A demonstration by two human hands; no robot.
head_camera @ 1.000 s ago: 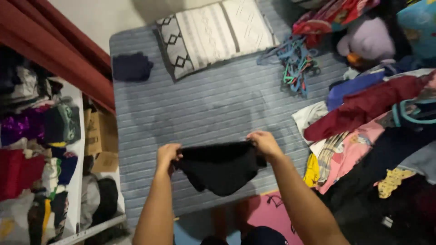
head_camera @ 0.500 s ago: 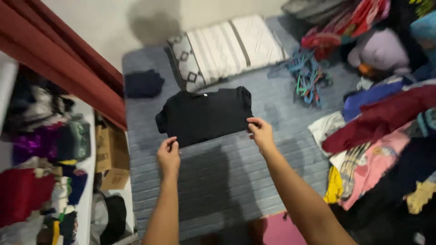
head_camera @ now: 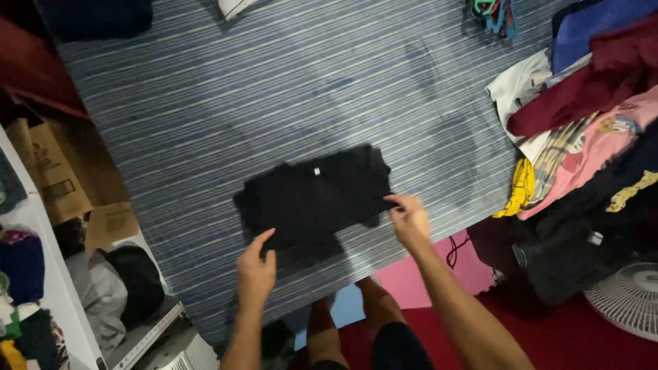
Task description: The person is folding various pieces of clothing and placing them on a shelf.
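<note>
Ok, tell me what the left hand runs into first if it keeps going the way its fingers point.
The left hand points up and away along the striped mattress. Its fingertips already sit at the near edge of the black shirt, so it would likely meet that shirt first and slide onto it.

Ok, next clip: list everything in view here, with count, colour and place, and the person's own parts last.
black garment: one, black, flat on the bed, near edge
bed cover: one, blue-grey striped, centre
clothes pile: one heap, maroon, pink, white, yellow, black, right
hangers: a few, blue and green, top edge
cardboard boxes: two, brown, left of the bed
fan: one, white, bottom right
floor mat: pink, below the bed edge
left hand: on the garment's near edge
right hand: at the garment's right corner
</note>
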